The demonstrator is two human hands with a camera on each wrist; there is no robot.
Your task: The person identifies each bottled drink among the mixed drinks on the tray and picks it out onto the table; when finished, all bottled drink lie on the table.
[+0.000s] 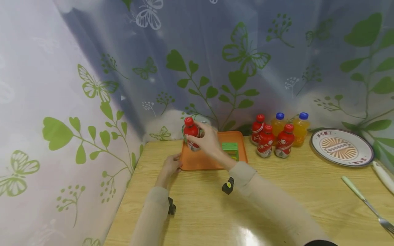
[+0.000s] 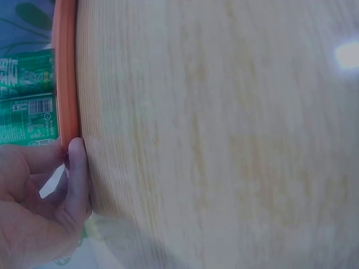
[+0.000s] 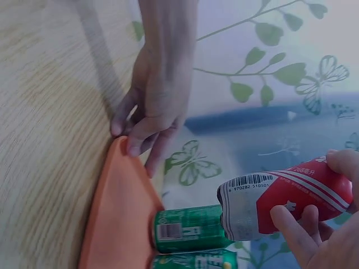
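Note:
My right hand (image 1: 210,140) holds a red-capped bottle (image 1: 191,131) with a red and white label, its thumb and fingers round the sides. The bottle is over the left part of an orange tray (image 1: 197,160). In the right wrist view the bottle's barcoded base is close to two green cans (image 3: 193,228) standing on the tray. My left hand (image 1: 171,165) pinches the tray's near left corner between thumb and fingers. On the tray's right half sits a green box-shaped pack (image 1: 230,147).
Right of the tray stand several red bottles (image 1: 284,140) and two orange drink bottles with blue caps (image 1: 301,129). Farther right, a patterned plate (image 1: 341,147) leans at the wall, beside a white handle (image 1: 384,177) and a green-handled fork (image 1: 366,201). Leaf-printed sheeting (image 1: 203,51) backs the wooden table (image 1: 215,212).

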